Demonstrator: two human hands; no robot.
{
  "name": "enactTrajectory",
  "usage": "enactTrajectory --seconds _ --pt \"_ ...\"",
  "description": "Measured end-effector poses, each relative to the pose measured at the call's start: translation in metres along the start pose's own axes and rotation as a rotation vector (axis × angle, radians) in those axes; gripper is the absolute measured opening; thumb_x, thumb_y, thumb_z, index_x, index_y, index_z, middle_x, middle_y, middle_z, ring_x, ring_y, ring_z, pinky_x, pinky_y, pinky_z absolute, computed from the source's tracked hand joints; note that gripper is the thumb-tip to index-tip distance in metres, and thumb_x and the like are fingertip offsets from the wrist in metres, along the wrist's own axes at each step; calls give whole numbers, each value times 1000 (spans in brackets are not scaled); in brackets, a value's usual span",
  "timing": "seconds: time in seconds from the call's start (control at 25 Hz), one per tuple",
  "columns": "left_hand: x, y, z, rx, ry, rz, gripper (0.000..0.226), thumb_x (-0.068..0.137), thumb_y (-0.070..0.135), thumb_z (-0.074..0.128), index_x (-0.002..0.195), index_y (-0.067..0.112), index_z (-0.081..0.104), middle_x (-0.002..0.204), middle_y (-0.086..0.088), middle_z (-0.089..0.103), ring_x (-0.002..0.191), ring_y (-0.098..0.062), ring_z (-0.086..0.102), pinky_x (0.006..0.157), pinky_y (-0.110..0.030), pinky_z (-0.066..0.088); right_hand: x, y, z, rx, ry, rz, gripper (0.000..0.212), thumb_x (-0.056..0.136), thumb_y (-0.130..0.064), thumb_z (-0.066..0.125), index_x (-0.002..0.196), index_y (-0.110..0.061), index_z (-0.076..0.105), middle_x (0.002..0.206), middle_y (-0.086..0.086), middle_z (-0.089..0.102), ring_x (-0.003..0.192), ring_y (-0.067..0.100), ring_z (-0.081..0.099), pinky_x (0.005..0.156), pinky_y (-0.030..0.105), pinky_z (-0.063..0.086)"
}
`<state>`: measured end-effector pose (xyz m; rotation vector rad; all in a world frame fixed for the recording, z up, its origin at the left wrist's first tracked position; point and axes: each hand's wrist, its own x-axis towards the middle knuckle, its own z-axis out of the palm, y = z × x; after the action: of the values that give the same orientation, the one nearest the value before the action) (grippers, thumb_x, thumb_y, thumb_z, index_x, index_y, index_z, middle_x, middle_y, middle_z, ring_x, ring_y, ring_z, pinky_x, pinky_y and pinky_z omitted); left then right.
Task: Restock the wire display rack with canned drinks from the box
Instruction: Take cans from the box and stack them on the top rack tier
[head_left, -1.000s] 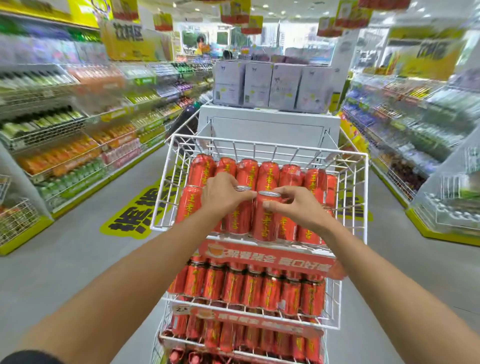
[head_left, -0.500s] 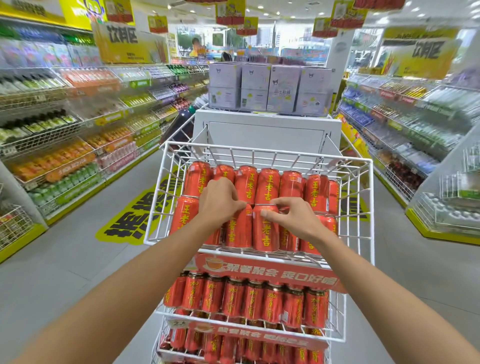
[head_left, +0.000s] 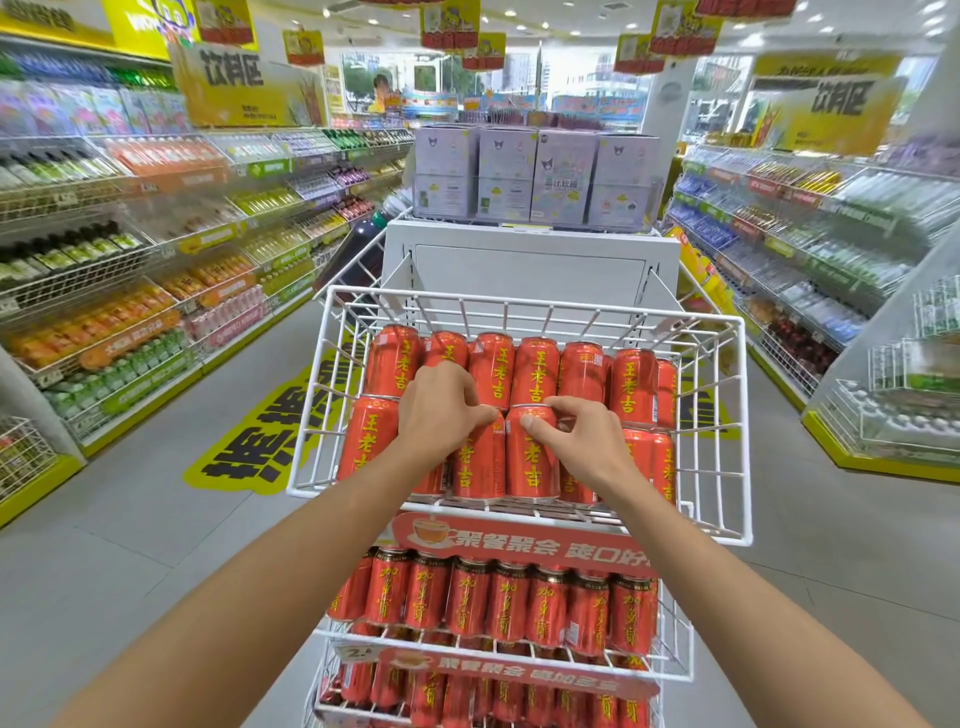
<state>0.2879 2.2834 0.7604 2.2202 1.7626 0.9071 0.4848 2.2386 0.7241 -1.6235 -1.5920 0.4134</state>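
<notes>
Hands: two, the left hand (head_left: 447, 410) and the right hand (head_left: 582, 441).
Rack tiers: three in view on the wire rack (head_left: 727, 415), stacked toward 6 o'clock.
Back-row cans (head_left: 537, 371), top tier: seven.
Front-row cans (head_left: 532, 457), top tier: five plainly seen, with more hidden behind the hands.
Middle-tier cans (head_left: 506, 603): eight across the front.
Red banners (head_left: 519, 545): two.
Pale boxes (head_left: 561, 176), at 12 o'clock: four.

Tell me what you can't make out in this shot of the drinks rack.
Head view:
Supply box: outside the frame.
Left hand's grip: hidden by its knuckles.
Top of front can: covered by right hand's fingers.
Rack's lowest tier: cut off by the bottom edge.
Side shelf labels: blurred.
</notes>
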Motion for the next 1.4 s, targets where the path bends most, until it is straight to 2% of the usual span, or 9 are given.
enactTrajectory --seconds 0.16,0.44,0.64,0.68,0.8,0.88,1.0,1.28,1.4 --pt "-1 2 1 -5 11 -2 33 73 50 86 74 19 77 70 5 73 71 -16 69 65 -33 57 -10 5 3 4 41 17 65 85 -57 75 133 -15 68 126 2 72 114 18 67 98 38 57" --pt "-3 7 2 28 16 -16 32 74 51 85 76 20 78 73 5 73 74 -16 68 64 -32 55 -12 0 7 -44 58 65 70 80 -68 72 128 -17 69 120 1 72 112 20 66 97 44 57" --pt "-3 6 -9 5 -32 -37 29 76 49 83 71 22 77 70 7 72 73 -15 70 68 -36 59 -8 -11 0 -154 -64 49 77 85 -67 67 140 -12 59 134 5 64 124 25 60 104 46 51" --pt "-5 7 -12 4 -32 -18 28 78 48 81 72 21 77 71 6 73 74 -15 70 70 -37 60 -7 -14 -2 -193 -96 37 76 88 -67 64 138 -11 59 132 7 64 122 26 60 102 46 51" --pt "-14 9 -26 46 -58 83 28 86 44 72 88 17 79 89 1 77 87 -20 71 78 -41 59 -5 -25 -15 -375 -177 -16 62 96 -68 49 116 -12 63 110 6 64 105 28 61 87 43 52" --pt "-25 9 -38 99 -118 186 37 90 45 68 103 12 76 103 -3 76 97 -24 70 85 -44 57 -8 -38 -26 -498 -234 -66 68 99 -67 43 133 -10 57 131 12 61 122 32 56 100 48 49" --pt "-46 8 -58 191 -197 284 44 92 48 64 111 8 70 107 -9 74 100 -28 67 84 -47 56 -30 -60 -45 -636 -258 -148 73 101 -63 40 153 -12 43 153 14 47 142 32 41 115 52 40" --pt "-131 -15 -97 241 -243 392 48 94 45 62 123 6 62 120 -17 67 115 -38 60 94 -50 50 -135 -101 -63 -790 -215 -159 68 102 -58 44 154 -14 42 157 15 43 146 34 36 119 51 34" --pt "-171 -33 -100 217 -288 391 46 91 47 59 118 9 63 113 -15 66 110 -39 60 90 -51 51 -181 -110 -46 -799 -248 -132 69 101 -59 45 156 -16 40 160 16 39 148 35 34 120 51 34"
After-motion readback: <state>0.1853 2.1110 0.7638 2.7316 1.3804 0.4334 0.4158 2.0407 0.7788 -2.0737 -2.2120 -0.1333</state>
